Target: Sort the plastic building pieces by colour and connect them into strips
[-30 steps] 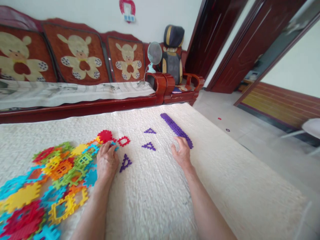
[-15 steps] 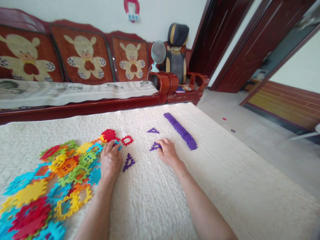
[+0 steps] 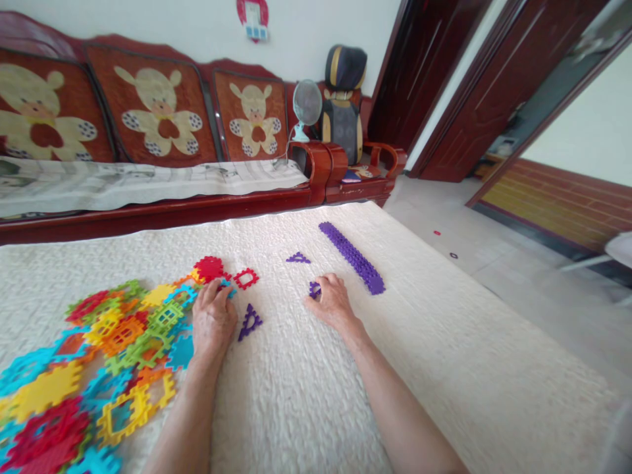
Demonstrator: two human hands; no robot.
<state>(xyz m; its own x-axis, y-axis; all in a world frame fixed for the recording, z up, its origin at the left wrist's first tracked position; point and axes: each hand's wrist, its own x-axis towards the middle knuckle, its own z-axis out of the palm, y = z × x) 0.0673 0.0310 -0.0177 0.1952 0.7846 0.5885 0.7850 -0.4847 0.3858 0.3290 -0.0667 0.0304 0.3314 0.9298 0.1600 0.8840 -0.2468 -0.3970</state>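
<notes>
Apparently, a small purple toothed plastic piece (image 3: 312, 287) is gripped between the thumb and fingers of the right hand (image 3: 334, 301); part of it is covered, so its full outline cannot be told. At one o'clock from that hand, a long strip of overlapping purple plastic pieces (image 3: 351, 258) is laid out, its parts too closely packed to be counted. At eleven o'clock, a flat purple toothed triangle (image 3: 298, 257) is seen.

The left hand (image 3: 214, 316) is rested at the edge of a multicoloured pile of toothed plastic pieces (image 3: 123, 334). Its fingers are curled over a blue piece (image 3: 231, 290), mostly hidden; whether it is gripped cannot be told. A second purple triangle (image 3: 249, 313) is found at three o'clock from this hand, and a red toothed frame (image 3: 237, 279) at one o'clock. The pile is stretched toward eight o'clock and cut off by the view's left edge. All are carried by a surface covered with cream quilted cloth (image 3: 296, 388).
</notes>
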